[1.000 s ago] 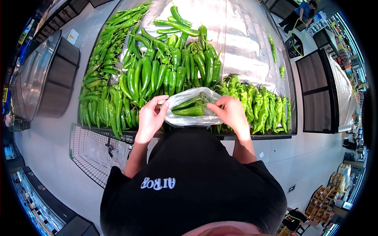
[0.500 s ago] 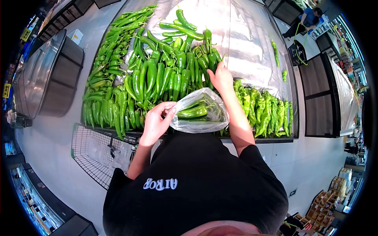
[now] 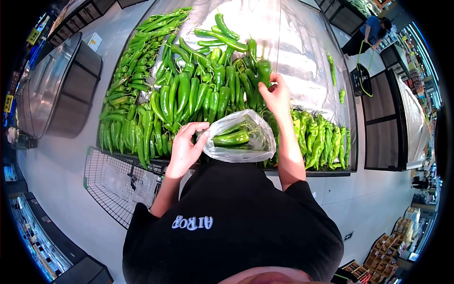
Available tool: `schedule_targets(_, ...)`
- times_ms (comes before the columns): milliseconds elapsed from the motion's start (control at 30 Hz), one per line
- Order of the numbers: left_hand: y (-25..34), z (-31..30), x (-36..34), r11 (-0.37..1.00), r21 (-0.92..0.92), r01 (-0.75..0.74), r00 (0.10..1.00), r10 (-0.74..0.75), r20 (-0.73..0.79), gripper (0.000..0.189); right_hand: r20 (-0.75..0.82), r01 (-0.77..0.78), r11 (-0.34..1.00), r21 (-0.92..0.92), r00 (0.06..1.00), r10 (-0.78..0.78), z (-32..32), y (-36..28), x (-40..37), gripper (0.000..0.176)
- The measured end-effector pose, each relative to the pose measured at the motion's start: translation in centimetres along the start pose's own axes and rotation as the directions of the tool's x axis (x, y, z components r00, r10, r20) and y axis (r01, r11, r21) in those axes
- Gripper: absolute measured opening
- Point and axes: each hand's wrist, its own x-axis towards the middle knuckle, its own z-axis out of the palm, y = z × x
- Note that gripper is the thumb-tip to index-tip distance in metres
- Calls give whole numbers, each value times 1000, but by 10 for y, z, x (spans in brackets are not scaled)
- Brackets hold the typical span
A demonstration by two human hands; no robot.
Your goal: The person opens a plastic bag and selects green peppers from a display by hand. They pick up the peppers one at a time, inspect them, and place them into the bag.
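Observation:
My left hand (image 3: pixel 187 144) pinches the left rim of a clear plastic bag (image 3: pixel 261 150), whose mouth gapes toward me. Inside the bag lie a few green peppers (image 3: pixel 231 138). Over the right side of the pepper pile, my right hand (image 3: pixel 275 94) grips a dark green pepper (image 3: pixel 263 71), which is blurred by motion and points up and away from me. Below and around it, long green peppers (image 3: pixel 183 90) lie in packed rows on the display stand.
Lighter, wrinkled peppers (image 3: pixel 314 139) fill the stand's front right. A silvery liner (image 3: pixel 298 57) covers its back. A wire shopping cart (image 3: pixel 106 177) stands front left. At the far right, a person (image 3: pixel 371 35) is beside a black basket (image 3: pixel 361 80).
My right hand has risen slightly and shifted right, and a pepper now shows in its grasp. The bag's mouth is wider. My left hand has barely moved.

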Motion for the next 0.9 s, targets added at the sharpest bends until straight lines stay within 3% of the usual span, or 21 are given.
schedule_targets(67,12,-5,3,999,34,-1,1000,2,-31,33,12,-1,920,393,1000,-4,-14,4,-13,23)
schedule_targets(133,18,-4,6,1000,-6,-8,998,7,-56,39,-50,59,669,741,998,-32,-23,-15,-32,30)
schedule_targets(167,19,-3,9,1000,-10,2,999,-2,-34,45,-67,109,651,751,994,-89,-32,-24,-42,34)
schedule_targets(233,25,2,13,995,-99,-26,999,24,-22,47,2,11,471,882,1000,-29,-41,-44,-59,34)
schedule_targets(267,27,4,15,989,-143,-38,999,36,-19,48,60,-45,409,912,998,-25,-44,-46,-66,35)
schedule_targets(300,26,6,16,984,-174,-42,998,48,31,61,142,-113,374,921,989,-50,-45,-43,-73,35)
schedule_targets(333,28,7,18,987,-107,-119,991,125,50,60,220,-182,340,923,972,-77,-45,-39,-80,35)
schedule_targets(400,35,10,13,951,-304,60,995,-31,100,50,298,-242,309,920,942,-151,-43,-38,-92,42)
schedule_targets(500,29,10,11,923,-385,10,994,32,102,37,333,-282,285,916,930,-152,-42,-38,-102,44)
schedule_targets(600,32,12,10,941,-306,-142,990,130,-57,30,329,-300,270,915,942,-69,-46,-35,-106,44)
schedule_targets(667,36,5,8,968,-210,-139,990,128,-66,34,292,-267,321,909,956,-31,-47,-26,-107,45)
schedule_targets(900,33,6,4,974,-192,-121,991,109,-73,38,317,-314,216,925,948,19,-47,-20,-106,52)
